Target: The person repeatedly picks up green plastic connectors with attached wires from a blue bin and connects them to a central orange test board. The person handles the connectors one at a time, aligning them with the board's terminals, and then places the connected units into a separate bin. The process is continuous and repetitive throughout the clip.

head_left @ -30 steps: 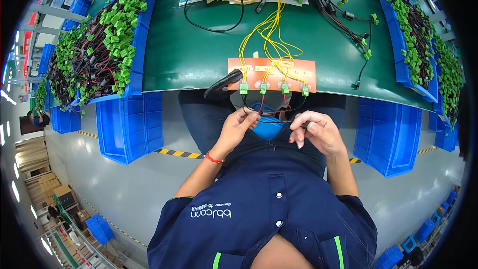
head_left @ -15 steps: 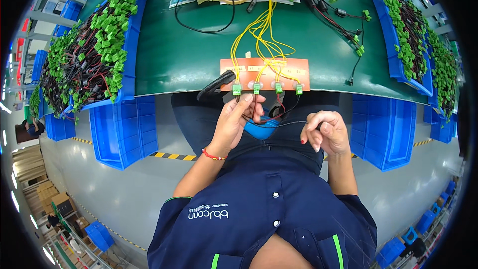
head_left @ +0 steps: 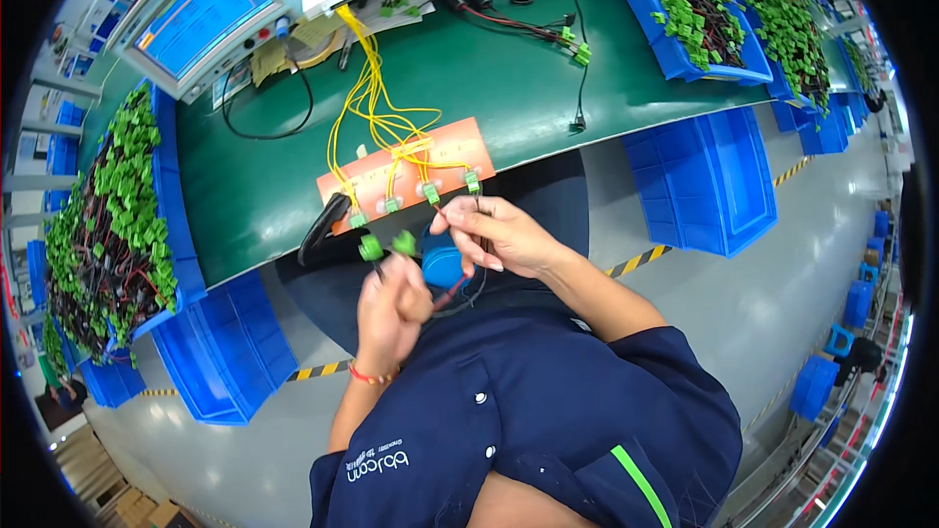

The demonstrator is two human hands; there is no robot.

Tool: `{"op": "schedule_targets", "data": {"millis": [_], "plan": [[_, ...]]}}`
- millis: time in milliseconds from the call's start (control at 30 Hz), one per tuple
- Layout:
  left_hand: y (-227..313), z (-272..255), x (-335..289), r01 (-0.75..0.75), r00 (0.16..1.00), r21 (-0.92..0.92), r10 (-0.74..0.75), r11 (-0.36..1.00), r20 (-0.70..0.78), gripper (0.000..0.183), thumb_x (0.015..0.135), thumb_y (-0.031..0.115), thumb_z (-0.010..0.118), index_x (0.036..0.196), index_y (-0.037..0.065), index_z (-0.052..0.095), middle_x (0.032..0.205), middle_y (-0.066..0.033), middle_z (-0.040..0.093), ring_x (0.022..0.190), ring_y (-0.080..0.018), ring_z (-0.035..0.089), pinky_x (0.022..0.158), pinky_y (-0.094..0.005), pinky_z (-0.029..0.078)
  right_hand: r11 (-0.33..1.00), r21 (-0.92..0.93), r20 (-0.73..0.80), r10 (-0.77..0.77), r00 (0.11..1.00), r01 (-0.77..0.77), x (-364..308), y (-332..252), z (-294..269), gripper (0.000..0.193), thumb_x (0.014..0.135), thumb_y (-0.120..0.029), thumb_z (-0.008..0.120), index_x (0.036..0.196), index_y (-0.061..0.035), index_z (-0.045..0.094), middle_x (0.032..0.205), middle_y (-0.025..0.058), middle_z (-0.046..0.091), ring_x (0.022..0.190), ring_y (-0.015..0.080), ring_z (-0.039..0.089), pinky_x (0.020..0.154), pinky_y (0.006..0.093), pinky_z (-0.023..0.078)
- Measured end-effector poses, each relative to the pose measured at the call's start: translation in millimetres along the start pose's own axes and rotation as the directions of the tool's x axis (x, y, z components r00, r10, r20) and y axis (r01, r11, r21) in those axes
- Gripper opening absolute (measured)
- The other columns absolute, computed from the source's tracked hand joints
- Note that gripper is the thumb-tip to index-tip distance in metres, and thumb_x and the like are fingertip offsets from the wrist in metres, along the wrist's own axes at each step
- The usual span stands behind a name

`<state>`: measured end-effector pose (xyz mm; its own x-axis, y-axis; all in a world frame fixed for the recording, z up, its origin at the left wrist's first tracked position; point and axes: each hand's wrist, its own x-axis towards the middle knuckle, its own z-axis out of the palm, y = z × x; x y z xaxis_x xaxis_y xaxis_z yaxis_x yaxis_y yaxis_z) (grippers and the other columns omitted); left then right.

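My left hand (head_left: 393,311) is closed on black cables whose two green terminal plugs (head_left: 370,248) stick up past the fingers, slightly blurred. It is just below the left part of an orange board (head_left: 464,135). My right hand (head_left: 509,235) is below the board's right part, its thumb and fingers pinching a thin wire near a green connector (head_left: 431,194). Another green connector (head_left: 472,181) on the board's right has a dark wire hanging from it. Yellow wires (head_left: 367,88) run from the board's connectors to the equipment behind.
A tester with a lit screen (head_left: 210,15) stands at the back left of the green table (head_left: 509,88). Blue bins of cables with green plugs flank it, left (head_left: 108,215) and right (head_left: 694,10). A black lead (head_left: 323,230) is at the board's left edge. Something round and blue (head_left: 445,268) is behind my hands.
The view has turned. My left hand has drawn back from the board, and two green plugs now show in it. My right hand has moved up to the wires at the board's right side.
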<state>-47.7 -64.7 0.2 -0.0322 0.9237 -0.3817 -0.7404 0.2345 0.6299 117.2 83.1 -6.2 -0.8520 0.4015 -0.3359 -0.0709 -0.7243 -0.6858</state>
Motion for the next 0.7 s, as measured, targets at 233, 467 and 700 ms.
{"op": "schedule_targets", "data": {"millis": [233, 467, 700], "plan": [[-4, 2, -17, 0.145, 0.977, 0.223, -0.175, 0.964, 0.124, 0.033, 0.1, 0.023, 0.062, 0.109, -0.008, 0.067, 0.06, 0.0088, 0.04, 0.051, -0.0015, 0.027, 0.05, -0.0229, 0.02, 0.79, -0.595, 0.342, 0.08, 0.936, 0.15, -48, -30, -8, 0.032, 0.101, -0.025, 0.06, 0.121, 0.0008, 0.058, 0.09, 0.0094, 0.066, 0.078, 0.0149, 0.066, 0.074, 0.0295, 0.055], [1, 21, -11, 0.041, 0.993, 0.267, -0.068, 0.963, 0.096, 0.038, 0.107, 0.024, 0.048, 0.118, -0.009, 0.064, 0.058, 0.0084, 0.032, 0.051, -0.0026, 0.026, 0.05, -0.0235, 0.022, 0.216, -0.957, -0.027, -0.729, 0.684, 0.193, -90, -228, -77, 0.026, 0.101, -0.018, 0.056, 0.116, 0.0004, 0.067, 0.096, 0.0067, 0.068, 0.09, 0.0137, 0.064, 0.084, 0.0294, 0.052], [-13, 18, -5, -0.075, 0.997, 0.488, 0.053, 0.869, 0.06, 0.049, 0.11, 0.034, 0.035, 0.116, -0.003, 0.066, 0.061, 0.0049, 0.039, 0.056, -0.0048, 0.033, 0.055, -0.023, 0.029, -0.277, -0.842, -0.12, -0.741, 0.661, -0.463, -94, -358, -287, 0.03, 0.095, -0.011, 0.058, 0.124, -0.0144, 0.067, 0.089, 0.0143, 0.068, 0.087, 0.0238, 0.066, 0.082, 0.0343, 0.051]]}}
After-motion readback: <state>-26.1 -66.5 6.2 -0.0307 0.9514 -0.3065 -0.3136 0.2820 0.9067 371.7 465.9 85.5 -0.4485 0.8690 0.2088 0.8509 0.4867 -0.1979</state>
